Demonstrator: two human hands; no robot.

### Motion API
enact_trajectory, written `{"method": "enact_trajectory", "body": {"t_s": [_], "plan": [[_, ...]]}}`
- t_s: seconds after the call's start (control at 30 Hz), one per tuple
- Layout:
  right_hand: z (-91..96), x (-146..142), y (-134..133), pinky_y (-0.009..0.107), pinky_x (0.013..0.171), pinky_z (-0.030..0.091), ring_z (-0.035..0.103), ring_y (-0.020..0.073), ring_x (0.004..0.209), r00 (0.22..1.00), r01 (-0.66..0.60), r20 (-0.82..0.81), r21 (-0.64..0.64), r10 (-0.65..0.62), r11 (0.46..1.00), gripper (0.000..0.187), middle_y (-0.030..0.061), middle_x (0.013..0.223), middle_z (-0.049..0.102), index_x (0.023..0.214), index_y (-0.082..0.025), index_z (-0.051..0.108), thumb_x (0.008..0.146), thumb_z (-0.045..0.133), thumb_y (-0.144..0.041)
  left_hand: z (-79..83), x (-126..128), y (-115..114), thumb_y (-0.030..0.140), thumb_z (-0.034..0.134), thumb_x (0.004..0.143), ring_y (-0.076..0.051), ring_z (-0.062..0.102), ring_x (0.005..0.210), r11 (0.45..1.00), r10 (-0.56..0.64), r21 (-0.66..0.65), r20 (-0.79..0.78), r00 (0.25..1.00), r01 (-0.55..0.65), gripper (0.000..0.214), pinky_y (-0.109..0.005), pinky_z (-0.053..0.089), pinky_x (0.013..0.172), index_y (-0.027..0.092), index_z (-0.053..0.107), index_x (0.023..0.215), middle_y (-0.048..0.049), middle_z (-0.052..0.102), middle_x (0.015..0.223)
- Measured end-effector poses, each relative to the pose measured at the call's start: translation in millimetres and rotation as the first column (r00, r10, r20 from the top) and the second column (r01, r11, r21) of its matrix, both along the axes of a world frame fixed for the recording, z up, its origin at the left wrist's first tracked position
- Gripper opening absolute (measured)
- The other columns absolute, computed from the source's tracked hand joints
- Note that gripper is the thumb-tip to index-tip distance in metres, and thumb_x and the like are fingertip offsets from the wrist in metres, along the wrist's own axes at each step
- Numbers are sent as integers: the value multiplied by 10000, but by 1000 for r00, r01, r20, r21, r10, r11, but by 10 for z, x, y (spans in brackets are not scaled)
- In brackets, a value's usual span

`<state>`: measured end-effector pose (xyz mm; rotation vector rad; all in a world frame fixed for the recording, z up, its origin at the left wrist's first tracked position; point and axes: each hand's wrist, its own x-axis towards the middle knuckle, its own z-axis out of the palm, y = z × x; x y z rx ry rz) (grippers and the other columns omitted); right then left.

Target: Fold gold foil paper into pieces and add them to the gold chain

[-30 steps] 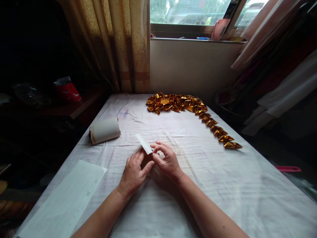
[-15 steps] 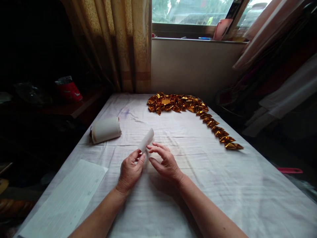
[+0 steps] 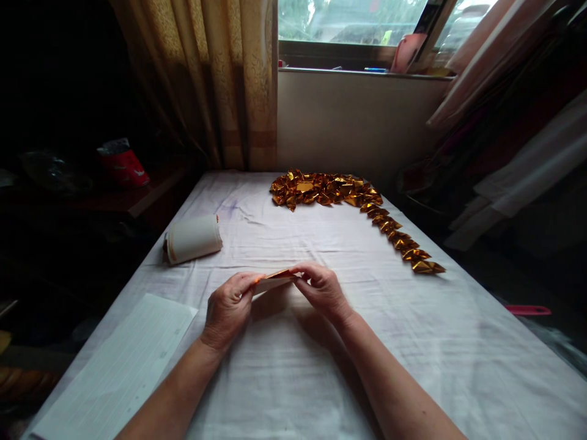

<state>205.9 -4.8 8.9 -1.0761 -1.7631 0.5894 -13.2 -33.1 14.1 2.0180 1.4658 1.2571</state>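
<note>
Between my hands, a little above the cloth, is a small sheet of foil paper (image 3: 274,282), white on one side with a thin gold-orange strip showing along its top edge. My left hand (image 3: 232,305) pinches its left end between thumb and fingers. At the other end, my right hand (image 3: 323,293) grips the paper with thumb and fingertips. Farther back lies a heap of folded shiny gold foil pieces (image 3: 325,189), with a row of similar pieces (image 3: 397,237) trailing from it toward the right edge.
A white cloth (image 3: 284,379) covers the table. A white roll (image 3: 193,239) lies at the left, and lined paper sheets (image 3: 117,366) lie at the near left. Beyond the table are a curtain (image 3: 224,85), a red container (image 3: 123,165) and hanging clothes (image 3: 518,165).
The paper has turned from a slanted upright position to nearly level, showing a gold edge. My right hand, loosely spread beside it before, now pinches its right end.
</note>
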Motion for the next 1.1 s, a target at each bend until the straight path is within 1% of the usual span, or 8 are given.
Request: {"method": "enact_trajectory", "body": {"t_s": [0.07, 0.17, 0.37, 0.43, 0.63, 0.77, 0.93, 1.1], "plan": [[-12, -11, -7, 252, 575, 522, 652, 144, 680, 999, -25, 41, 26, 24, 999, 166, 16, 855, 728, 909, -243, 696, 813, 571, -193, -14, -18, 9, 216, 493, 891, -163, 687, 899, 1000, -22, -11, 24, 999, 22, 265, -273, 559, 842, 239, 744, 973, -25, 740, 994], [-22, -20, -27, 268, 663, 549, 676, 156, 773, 993, -52, 115, 95, 40, 994, 206, 23, 905, 727, 938, -255, 690, 842, 538, -153, -49, -32, 25, 217, 500, 892, -167, 687, 891, 998, -57, 3, 70, 996, 57, 247, -281, 567, 830, 223, 737, 962, -42, 730, 987], [10, -6, -72, 302, 735, 548, 655, 178, 839, 937, 89, 311, 222, -157, 971, 276, 51, 1003, 685, 1118, -269, 664, 877, 541, -212, -69, -33, 65, 220, 498, 919, -172, 674, 991, 992, -80, 106, 63, 995, 73, 219, -324, 537, 939, 219, 715, 952, -54, 726, 1019], [17, 5, -71, 300, 739, 534, 637, 181, 847, 907, 89, 382, 239, -178, 967, 288, 50, 976, 676, 1132, -281, 669, 879, 542, -224, -73, -46, 80, 216, 505, 918, -172, 676, 990, 989, -95, 115, 42, 995, 89, 207, -326, 544, 931, 218, 710, 945, -57, 725, 1026], [-14, 41, -70, 277, 691, 473, 584, 169, 774, 832, -25, 540, 262, -125, 965, 207, 52, 882, 662, 818, -256, 725, 904, 537, -236, -162, -128, 141, 108, 471, 882, -145, 685, 963, 975, -193, 93, -101, 976, 203, 273, -271, 561, 868, 218, 711, 951, -49, 720, 1044], [-53, 39, -86, 329, 814, 464, 608, 203, 904, 783, -154, 622, 220, -17, 963, 158, 53, 1014, 707, 846, -237, 715, 891, 566, -213, -228, -184, 144, 152, 523, 885, -177, 662, 1037, 974, -198, 54, -269, 942, 220, 224, -327, 546, 914, 231, 722, 949, -49, 717, 1087], [-80, 34, -104, 299, 774, 463, 629, 176, 807, 764, -185, 643, 143, 50, 972, 151, 35, 902, 735, 836, -220, 709, 890, 572, -185, -163, -242, 68, 150, 621, 811, -265, 543, 1220, 977, -171, 27, -489, 855, 211, 249, -511, 396, 1074, 254, 713, 1018, -46, 684, 1192], [-79, 50, -104, 285, 741, 483, 629, 175, 810, 796, -179, 601, 132, 65, 975, 139, 40, 906, 732, 832, -222, 714, 881, 589, -185, -64, -253, 21, 242, 669, 819, -209, 604, 994, 980, -188, -40, -502, 844, 195, 172, -398, 460, 932, 244, 706, 987, -31, 697, 1030]]}}
